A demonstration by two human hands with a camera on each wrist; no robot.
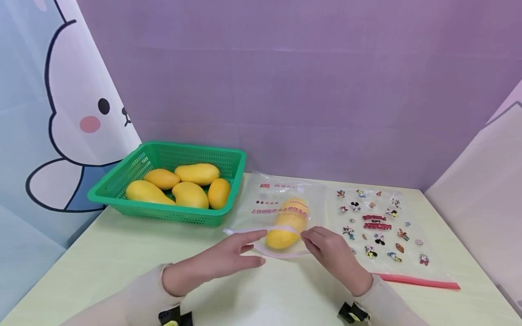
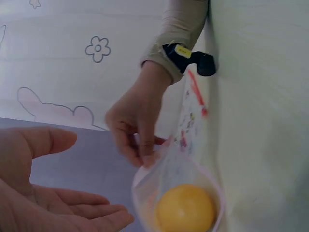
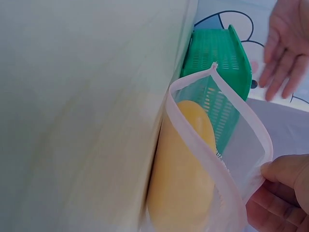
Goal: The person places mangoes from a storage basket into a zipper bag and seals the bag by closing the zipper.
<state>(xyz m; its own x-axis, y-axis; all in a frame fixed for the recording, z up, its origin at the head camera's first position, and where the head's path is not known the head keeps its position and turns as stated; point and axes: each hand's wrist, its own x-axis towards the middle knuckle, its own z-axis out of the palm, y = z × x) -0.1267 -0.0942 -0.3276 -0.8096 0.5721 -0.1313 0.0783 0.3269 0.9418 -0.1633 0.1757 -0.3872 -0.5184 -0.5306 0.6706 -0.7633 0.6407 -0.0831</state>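
Centrally on the worktop, a clear bag gapes at its near end. The right hand pinches its rim; the left hand hovers apart, fingers spread. Inside, between and just beyond both, nearer the right, the mango lies long axis pointing away.

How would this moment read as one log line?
right grip: pinching edge of bag | left grip: holding nothing | mango: inside bag | green basket: five mangoes

"MICKEY AND FRIENDS" lettering, flat bag, inverted
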